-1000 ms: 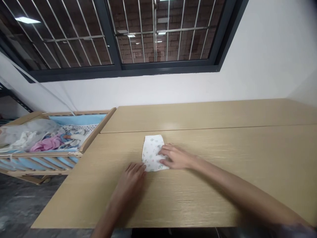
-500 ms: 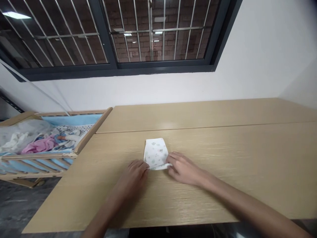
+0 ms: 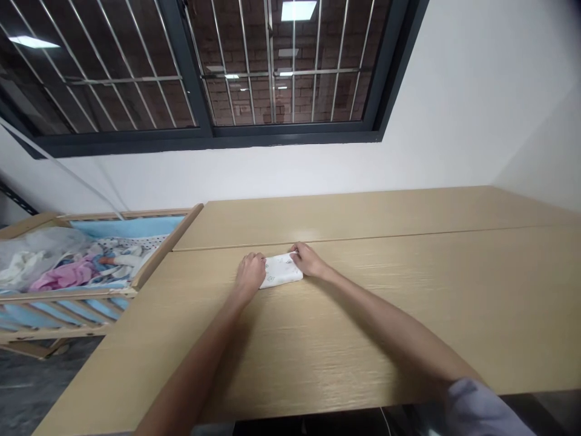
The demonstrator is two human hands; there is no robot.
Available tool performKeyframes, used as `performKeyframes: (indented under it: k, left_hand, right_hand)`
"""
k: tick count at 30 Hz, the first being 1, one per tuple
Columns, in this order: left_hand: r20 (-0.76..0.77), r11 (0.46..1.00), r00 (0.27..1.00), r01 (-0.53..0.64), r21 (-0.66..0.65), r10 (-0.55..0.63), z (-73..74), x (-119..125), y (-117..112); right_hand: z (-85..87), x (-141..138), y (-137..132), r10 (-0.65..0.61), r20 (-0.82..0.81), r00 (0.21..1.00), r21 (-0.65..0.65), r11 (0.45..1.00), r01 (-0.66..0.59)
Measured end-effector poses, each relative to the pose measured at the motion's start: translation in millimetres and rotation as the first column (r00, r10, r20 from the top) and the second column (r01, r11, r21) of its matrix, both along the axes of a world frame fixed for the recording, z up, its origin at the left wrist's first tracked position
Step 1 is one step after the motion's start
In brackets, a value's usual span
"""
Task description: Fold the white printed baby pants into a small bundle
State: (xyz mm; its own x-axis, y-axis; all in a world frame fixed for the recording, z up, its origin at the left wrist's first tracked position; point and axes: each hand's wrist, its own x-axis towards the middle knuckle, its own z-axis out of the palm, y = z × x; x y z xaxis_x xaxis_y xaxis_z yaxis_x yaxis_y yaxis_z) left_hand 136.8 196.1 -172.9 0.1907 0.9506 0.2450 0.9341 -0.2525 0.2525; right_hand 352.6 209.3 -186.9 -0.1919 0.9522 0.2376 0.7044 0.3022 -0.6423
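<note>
A small folded white cloth (image 3: 281, 270) with a faint scattered print lies on the wooden table, seen in the head view. It forms a low, wide rectangle, slightly tilted. My left hand (image 3: 251, 271) is closed at its left end, fingers bent over the far left corner. At the far right corner, my right hand (image 3: 308, 260) pinches the cloth between thumb and fingers. The fingertips of both hands are partly hidden.
The light wooden table (image 3: 385, 315) runs far to the right, with a seam across its back part. A wooden crib (image 3: 167, 245) stands at the left, holding a pink cloth (image 3: 66, 272) and other fabrics. Behind is a white wall (image 3: 290, 172) below a barred window (image 3: 290, 130).
The cloth has gone from a taller shape to a short, wide folded rectangle. Both hands have moved away from me, from its near edge to its far corners.
</note>
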Motion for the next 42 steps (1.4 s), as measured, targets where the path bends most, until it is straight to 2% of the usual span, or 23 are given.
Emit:
performKeyframes:
  k: [3, 6, 8, 9, 12, 14, 19, 25, 30, 34, 39, 42]
  left_hand:
    - [0.015, 1.0, 1.0, 0.001, 0.004, -0.001, -8.3, -1.4, 2.1]
    - [0.046, 0.997, 0.999, -0.005, 0.071, 0.002, -5.8, -2.4, -8.2]
    - [0.072, 0.99, 0.997, 0.027, 0.14, -0.038, -4.0, 0.5, -18.6]
    - [0.082, 0.981, 0.992, 0.077, 0.176, -0.093, -4.3, 3.1, -23.8]
    - [0.076, 0.933, 0.949, 0.281, 0.226, -0.305, -12.7, 13.7, -37.0]
    - [0.055, 0.921, 0.931, 0.345, 0.182, -0.36, -22.8, 20.7, -42.9]
    - [-0.019, 0.935, 0.939, 0.344, 0.08, -0.344, -42.9, 28.2, -48.2]
    - [-0.089, 0.959, 0.961, 0.271, 0.084, -0.263, -48.7, 21.6, -45.9]
    - [-0.11, 0.971, 0.972, 0.22, 0.095, -0.21, -54.6, 18.5, -46.1]
    - [-0.129, 0.965, 0.965, 0.24, 0.102, -0.227, -45.1, 15.0, -49.2]
    - [-0.103, 0.936, 0.939, 0.338, 0.1, -0.328, -11.1, 0.6, -48.9]
    - [-0.066, 0.937, 0.937, 0.347, 0.039, -0.344, 0.9, -6.8, -45.7]
  right_hand:
    - [-1.6, -1.5, -2.6, -0.018, 0.007, 1.0, -0.01, 1.0, 0.018]
    - [8.2, -6.1, -21.4, -0.03, 0.083, 0.996, 0.164, 0.986, 0.016]
    - [13.5, -12.3, -37.0, 0.033, 0.193, 0.981, 0.3, 0.95, -0.091]
    - [14.2, -15.9, -43.9, 0.091, 0.259, 0.962, 0.328, 0.928, -0.176]
    - [6.4, -24.9, -56.0, 0.254, 0.403, 0.879, 0.276, 0.882, -0.382]
    - [-3.7, -26.9, -56.9, 0.285, 0.447, 0.848, 0.234, 0.878, -0.419]
    - [-18.8, -23.2, -53.9, 0.241, 0.486, 0.84, 0.208, 0.902, -0.379]
    - [-18.7, -17.8, -55.6, 0.216, 0.506, 0.835, 0.206, 0.91, -0.36]
    - [-20.3, -2.6, -54.3, 0.178, 0.478, 0.86, 0.196, 0.933, -0.302]
    - [-20.0, 9.4, -52.6, 0.197, 0.394, 0.898, 0.193, 0.937, -0.29]
    - [-15.8, 13.5, -51.9, 0.282, 0.26, 0.924, 0.255, 0.902, -0.348]
    - [-15.8, 14.0, -50.4, 0.324, 0.219, 0.92, 0.25, 0.893, -0.374]
